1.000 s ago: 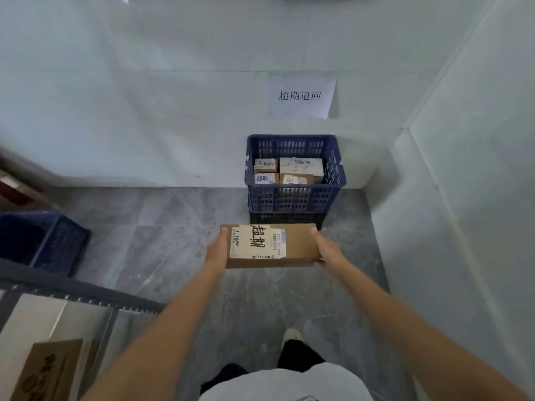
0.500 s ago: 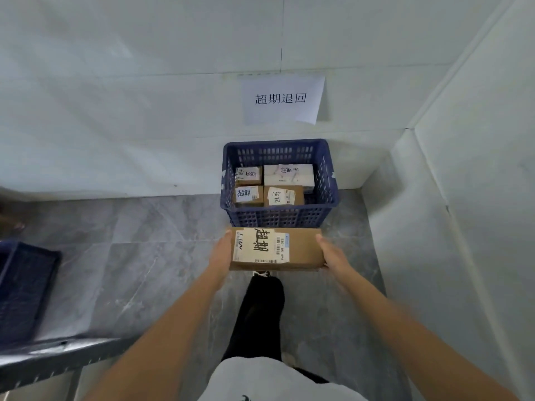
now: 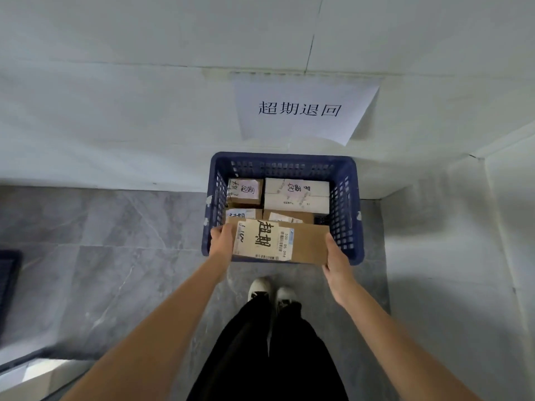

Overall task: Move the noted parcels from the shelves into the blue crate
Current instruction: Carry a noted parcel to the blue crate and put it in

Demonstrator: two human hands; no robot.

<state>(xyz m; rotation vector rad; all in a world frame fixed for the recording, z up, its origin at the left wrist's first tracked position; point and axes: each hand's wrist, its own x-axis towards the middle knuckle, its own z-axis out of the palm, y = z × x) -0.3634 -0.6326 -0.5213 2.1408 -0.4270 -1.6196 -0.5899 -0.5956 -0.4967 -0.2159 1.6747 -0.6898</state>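
I hold a flat brown cardboard parcel with a white label and black handwritten characters, level over the near part of the blue crate. My left hand grips its left end and my right hand grips its right end. The crate stands on the floor against the white wall and holds several marked parcels: a brown box at the back left, a white box at the back right, and two more partly hidden under the held parcel.
A paper sign with printed characters hangs on the wall above the crate. A white wall closes the right side. Another dark blue crate sits at the far left edge. A shelf edge shows at the bottom left. My shoes stand just before the crate.
I have walked up to the crate. The parcel, held in both hands, has gone from short of the crate to over its near part.
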